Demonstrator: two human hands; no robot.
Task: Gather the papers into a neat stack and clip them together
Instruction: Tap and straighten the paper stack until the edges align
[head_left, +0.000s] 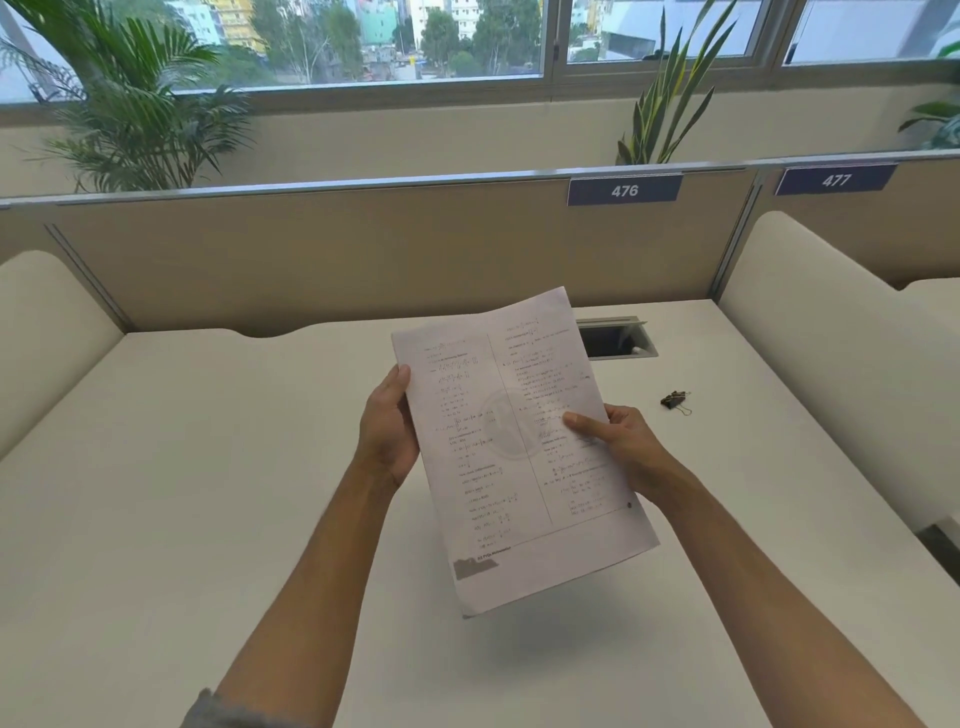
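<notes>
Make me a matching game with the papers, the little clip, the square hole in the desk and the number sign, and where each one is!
Things:
1. papers
2. binder clip
3. cable hatch
4. sign 476

Places:
A. fixed high on the partition behind the desk
B. lying on the desk, to the right of the hands
C. held above the desk between the left hand and the right hand
D. set into the desktop near the partition

Pairs: 1-C, 2-B, 3-D, 4-A
</notes>
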